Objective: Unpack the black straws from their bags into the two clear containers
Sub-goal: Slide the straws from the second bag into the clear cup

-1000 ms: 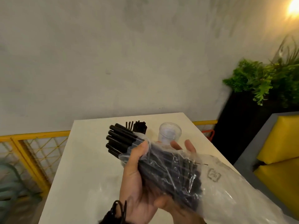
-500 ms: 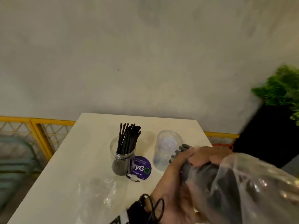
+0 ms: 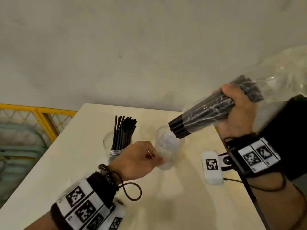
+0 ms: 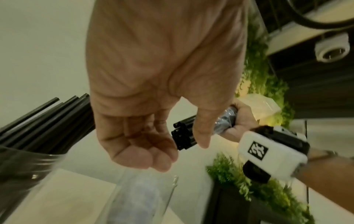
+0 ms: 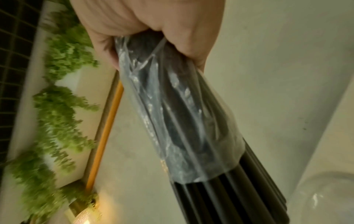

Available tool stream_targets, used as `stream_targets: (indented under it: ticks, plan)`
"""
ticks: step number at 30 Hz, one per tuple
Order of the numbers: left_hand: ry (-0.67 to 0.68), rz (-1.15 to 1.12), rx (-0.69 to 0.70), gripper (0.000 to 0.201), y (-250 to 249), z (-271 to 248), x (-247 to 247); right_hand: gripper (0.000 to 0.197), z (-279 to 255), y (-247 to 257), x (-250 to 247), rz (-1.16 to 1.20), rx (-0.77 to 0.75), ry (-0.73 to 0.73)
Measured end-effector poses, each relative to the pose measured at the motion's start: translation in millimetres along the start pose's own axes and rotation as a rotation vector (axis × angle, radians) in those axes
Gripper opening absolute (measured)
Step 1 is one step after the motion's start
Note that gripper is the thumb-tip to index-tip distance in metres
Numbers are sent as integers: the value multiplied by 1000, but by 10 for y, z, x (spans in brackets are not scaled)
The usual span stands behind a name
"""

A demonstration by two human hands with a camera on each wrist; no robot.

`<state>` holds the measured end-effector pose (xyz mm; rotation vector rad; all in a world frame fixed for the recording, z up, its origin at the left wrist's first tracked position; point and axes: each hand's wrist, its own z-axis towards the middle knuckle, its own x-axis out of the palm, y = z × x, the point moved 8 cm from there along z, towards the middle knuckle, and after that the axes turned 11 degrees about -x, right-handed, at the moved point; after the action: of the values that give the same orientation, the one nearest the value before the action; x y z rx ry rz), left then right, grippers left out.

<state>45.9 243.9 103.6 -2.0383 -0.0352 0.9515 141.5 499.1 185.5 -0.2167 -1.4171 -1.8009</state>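
A yellow railing (image 3: 41,113) stood left of the bench (image 3: 49,176); green plants (image 4: 264,78) lined a grey wall (image 3: 149,47)

- right hand (image 5: 153,30) wrapped tight around a clear bag (image 5: 182,113) of black straws (image 5: 239,194), whole thing angled down and to the right
- straw ends poke out past the bag's open mouth
- blurry clear container (image 5: 323,195) bottom right
- green plants (image 5: 59,106) and a yellow rail (image 5: 107,133) off left

Crinkled glossy plastic bag (image 3: 216,112) wraps matt black straws (image 3: 178,130); smooth clear container (image 3: 166,146).
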Motion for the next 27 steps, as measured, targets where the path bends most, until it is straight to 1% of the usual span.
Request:
stream_targets:
  ticks: [2,3,5,6,7,9,10,12,13,16,18,20,21,22,23,25,26,27]
  plan:
    - [-91,58,-30,36,46,132,4,70,16,-139,10,-18,10,-34]
    - [-138,53,-32,41,48,191,10,55,19,-235,-8,-39,9,-67]
    - [-218,13,-26,58,35,302,40,26,-36,-388,-82,-74,23,-123]
    - [-249,-10,-16,66,23,362,64,19,-61,-471,-140,-82,46,-156]
    - [-273,-18,-5,73,-3,419,91,17,-75,-549,-189,-109,66,-189]
    - [-299,-13,10,85,-46,537,170,18,-119,-668,-270,-185,97,-234]
    - [-300,-15,15,91,-62,598,218,23,-137,-716,-289,-217,102,-237]
    - [-275,-10,28,102,-100,707,320,43,-166,-772,-273,-300,93,-189]
    - [-259,6,30,107,-120,757,373,44,-186,-776,-228,-351,80,-142]
    - [-214,35,39,118,-186,889,502,27,-234,-793,-55,-487,37,14]
    - [-191,17,56,119,-216,952,563,25,-283,-817,56,-534,26,110]
    - [-214,23,76,113,-211,995,577,26,-357,-864,176,-609,35,255]
    - [-229,25,78,108,-201,1000,565,31,-400,-890,228,-634,52,325]
    - [-239,22,76,104,-185,997,551,41,-430,-900,259,-635,75,371]
    - [-245,22,76,101,-168,989,536,52,-436,-856,284,-616,76,380]
    - [-256,35,87,102,-154,973,506,68,-375,-694,319,-543,-5,348]
    - [-255,39,90,104,-148,963,501,70,-334,-616,326,-519,-53,322]
    - [-253,37,88,107,-138,958,496,67,-303,-553,334,-519,-92,299]
